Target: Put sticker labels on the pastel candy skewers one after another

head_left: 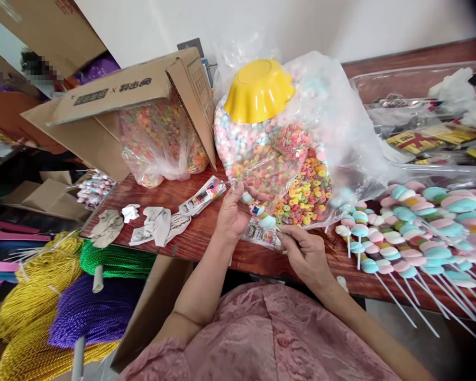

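Between my hands is a candy skewer of pastel marshmallows, with a small printed patch on it, possibly part of a clear wrapper. My left hand is curled around its upper end; the exact fingertip contact is partly hidden. Closed in a pinch, my right hand grips the skewer near its lower end. Just beneath lies a printed clear wrapper on the table. Beyond my hands, a clear bag of ring candies rests against a large bag of marshmallows.
An upturned yellow bowl sits on the marshmallow bag. Many marshmallow skewers are heaped at right, before a clear tray. At left are a wrapper stack, gloves and an open cardboard box.
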Action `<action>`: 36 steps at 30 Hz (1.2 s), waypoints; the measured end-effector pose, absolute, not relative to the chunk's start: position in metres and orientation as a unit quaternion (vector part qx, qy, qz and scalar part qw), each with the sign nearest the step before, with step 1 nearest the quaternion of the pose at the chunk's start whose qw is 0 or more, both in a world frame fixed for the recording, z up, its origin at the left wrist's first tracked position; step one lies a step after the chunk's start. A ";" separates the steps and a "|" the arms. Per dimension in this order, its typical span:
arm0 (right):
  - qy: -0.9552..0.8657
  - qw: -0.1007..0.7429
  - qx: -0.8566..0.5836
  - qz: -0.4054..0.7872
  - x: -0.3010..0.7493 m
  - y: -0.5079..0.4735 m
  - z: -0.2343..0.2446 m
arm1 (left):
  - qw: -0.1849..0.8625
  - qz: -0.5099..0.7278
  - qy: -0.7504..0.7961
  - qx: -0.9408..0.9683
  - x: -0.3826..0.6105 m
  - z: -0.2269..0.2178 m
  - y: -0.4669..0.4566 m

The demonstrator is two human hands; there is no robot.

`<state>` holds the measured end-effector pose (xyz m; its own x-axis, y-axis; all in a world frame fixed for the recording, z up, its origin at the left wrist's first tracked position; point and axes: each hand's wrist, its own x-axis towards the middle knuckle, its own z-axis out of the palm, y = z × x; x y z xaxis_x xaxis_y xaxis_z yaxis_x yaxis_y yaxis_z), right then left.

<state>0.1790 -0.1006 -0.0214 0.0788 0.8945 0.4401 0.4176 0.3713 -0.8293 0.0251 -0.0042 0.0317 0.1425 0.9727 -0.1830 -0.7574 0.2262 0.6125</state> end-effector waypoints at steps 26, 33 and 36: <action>-0.637 0.449 -0.512 0.361 0.171 -0.100 -0.020 | 0.750 0.544 0.252 0.280 0.020 0.013 -0.016; -0.608 0.479 -0.543 0.327 0.159 -0.099 -0.021 | 0.768 0.519 0.254 0.276 0.041 0.003 -0.027; -0.599 0.481 -0.540 0.345 0.160 -0.097 -0.023 | 0.764 0.516 0.270 0.277 0.036 0.003 -0.026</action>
